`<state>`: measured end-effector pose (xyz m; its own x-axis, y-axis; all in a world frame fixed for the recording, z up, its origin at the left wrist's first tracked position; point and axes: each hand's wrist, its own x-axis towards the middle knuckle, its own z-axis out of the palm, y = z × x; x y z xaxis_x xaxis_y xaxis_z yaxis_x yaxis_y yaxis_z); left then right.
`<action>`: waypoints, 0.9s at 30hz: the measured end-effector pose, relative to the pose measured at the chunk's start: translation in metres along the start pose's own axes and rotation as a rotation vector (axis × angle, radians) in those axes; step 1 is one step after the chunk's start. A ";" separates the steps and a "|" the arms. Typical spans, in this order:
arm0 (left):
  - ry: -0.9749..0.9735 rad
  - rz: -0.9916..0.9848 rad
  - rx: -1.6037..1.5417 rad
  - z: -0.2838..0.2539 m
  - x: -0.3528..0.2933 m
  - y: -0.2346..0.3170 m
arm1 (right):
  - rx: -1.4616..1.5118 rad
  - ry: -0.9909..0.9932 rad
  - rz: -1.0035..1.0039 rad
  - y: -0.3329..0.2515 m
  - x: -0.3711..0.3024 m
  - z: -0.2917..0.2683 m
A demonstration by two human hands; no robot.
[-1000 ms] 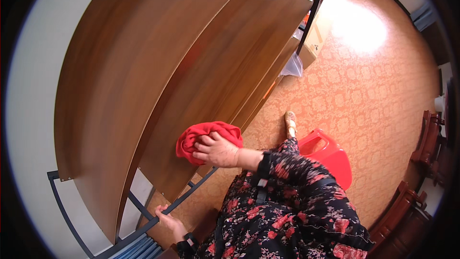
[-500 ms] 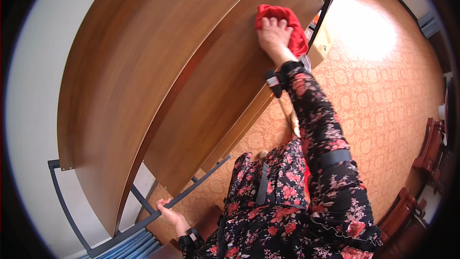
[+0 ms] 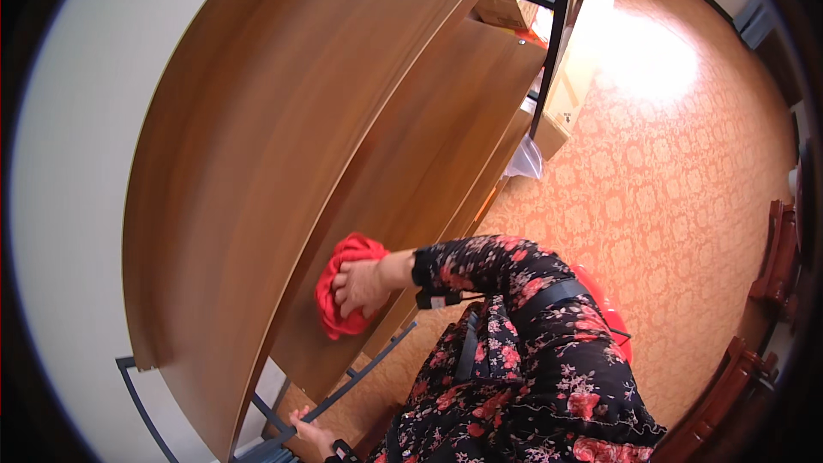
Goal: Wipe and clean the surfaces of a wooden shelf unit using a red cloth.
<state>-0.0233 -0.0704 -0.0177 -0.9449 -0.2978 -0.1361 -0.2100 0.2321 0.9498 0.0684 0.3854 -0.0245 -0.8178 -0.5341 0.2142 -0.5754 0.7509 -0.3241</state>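
Note:
My right hand [image 3: 362, 288] presses a bunched red cloth [image 3: 343, 250] flat against a brown wooden shelf board [image 3: 429, 146], close to the shelf's near left end. Its fingers are bent over the cloth. At the bottom, my left hand [image 3: 314, 437] holds the dark metal frame [image 3: 358, 380] at the end of the shelf; its fingers are only partly visible. A second wooden board [image 3: 283, 111] lies above the wiped one and covers its inner side.
Cardboard boxes [image 3: 513, 9] and a clear plastic bag [image 3: 525, 159] stand at the shelf's far end, by a black upright post [image 3: 555, 43]. A red stool [image 3: 610, 309] is beside my right arm. Dark red wooden furniture [image 3: 771, 257] lines the right side of the patterned orange floor [image 3: 651, 180].
My right hand has slid the red cloth along the board from its far end to its near left end. The left hand stays on the metal frame.

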 end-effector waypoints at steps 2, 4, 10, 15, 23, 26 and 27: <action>0.113 -0.013 0.032 -0.022 0.005 0.003 | -0.097 0.049 0.180 0.022 -0.013 -0.037; 0.142 -0.062 0.086 -0.010 0.022 -0.012 | -0.230 0.368 0.382 0.087 -0.056 -0.031; -0.047 -0.024 -0.001 -0.052 0.049 -0.054 | -0.361 0.208 0.842 0.151 -0.156 -0.117; -0.228 -0.007 -0.066 -0.073 0.065 -0.080 | -0.546 0.323 1.291 0.154 -0.222 -0.159; -0.460 0.009 -0.123 -0.051 0.048 -0.075 | -0.672 0.515 1.690 0.158 -0.241 -0.144; 0.119 -0.109 0.018 -0.040 0.040 -0.069 | -0.604 0.497 1.649 0.150 -0.240 -0.136; 0.114 -0.104 0.032 -0.052 0.059 -0.077 | -0.655 0.479 1.661 0.160 -0.232 -0.130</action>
<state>-0.0497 -0.1536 -0.0841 -0.8834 -0.4246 -0.1983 -0.3144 0.2232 0.9227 0.1648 0.6797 -0.0060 -0.3445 0.8763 0.3368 0.9103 0.3995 -0.1085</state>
